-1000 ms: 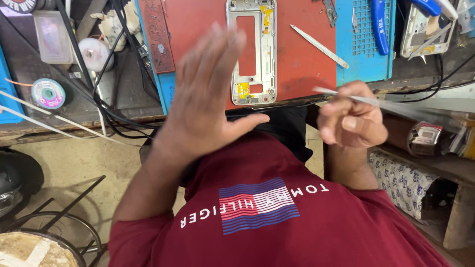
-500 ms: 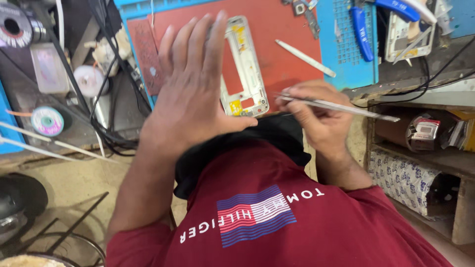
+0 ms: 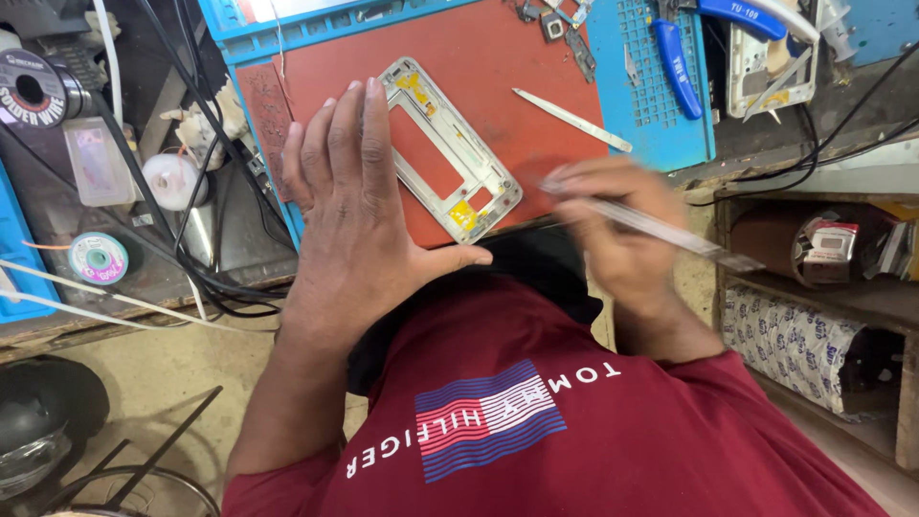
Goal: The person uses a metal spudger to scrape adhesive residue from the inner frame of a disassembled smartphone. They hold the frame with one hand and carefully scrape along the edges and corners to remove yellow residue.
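the left hand (image 3: pixel 369 225) has slid onto the red mat (image 3: pixel 498 77), flat, fingers spread, holding nothing, beside the phone frame (image 3: pixel 450 148). right hand (image 3: pixel 617 235), blurred, probably pinches metal tweezers (image 3: pixel 661 222), now nearer the frame's lower corner.

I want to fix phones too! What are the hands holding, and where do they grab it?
The right hand pinches thin metal tweezers near their middle. The left hand is flat and open, holding nothing.
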### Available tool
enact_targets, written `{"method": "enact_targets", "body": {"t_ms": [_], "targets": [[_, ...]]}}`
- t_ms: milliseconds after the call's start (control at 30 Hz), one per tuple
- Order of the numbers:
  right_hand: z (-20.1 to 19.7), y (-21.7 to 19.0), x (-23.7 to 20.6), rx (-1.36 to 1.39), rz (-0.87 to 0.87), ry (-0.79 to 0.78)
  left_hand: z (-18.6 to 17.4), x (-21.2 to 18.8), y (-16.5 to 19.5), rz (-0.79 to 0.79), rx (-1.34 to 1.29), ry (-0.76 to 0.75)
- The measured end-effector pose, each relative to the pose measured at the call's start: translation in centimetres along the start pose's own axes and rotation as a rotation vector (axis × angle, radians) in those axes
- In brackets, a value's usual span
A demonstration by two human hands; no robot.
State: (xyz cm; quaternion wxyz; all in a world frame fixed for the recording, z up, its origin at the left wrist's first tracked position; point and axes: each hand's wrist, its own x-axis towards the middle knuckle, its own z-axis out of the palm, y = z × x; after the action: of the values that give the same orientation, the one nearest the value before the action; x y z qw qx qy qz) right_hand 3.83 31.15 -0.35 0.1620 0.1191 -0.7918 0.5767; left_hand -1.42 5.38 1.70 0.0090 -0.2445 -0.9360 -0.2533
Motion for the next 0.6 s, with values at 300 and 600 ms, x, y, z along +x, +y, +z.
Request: {"method": "enact_targets", "body": {"t_ms": [300,600], "targets": [[-7.2,2.9,3.0,-0.985,0.128,-0.110,-1.0,0.9,-1.0,0.210,-0.142,-0.006],[-4.5,2.3,2.8,-0.895,-0.128,-0.068,-1.2,3.7,-3.8,0.243,-0.183,-0.073]]}}
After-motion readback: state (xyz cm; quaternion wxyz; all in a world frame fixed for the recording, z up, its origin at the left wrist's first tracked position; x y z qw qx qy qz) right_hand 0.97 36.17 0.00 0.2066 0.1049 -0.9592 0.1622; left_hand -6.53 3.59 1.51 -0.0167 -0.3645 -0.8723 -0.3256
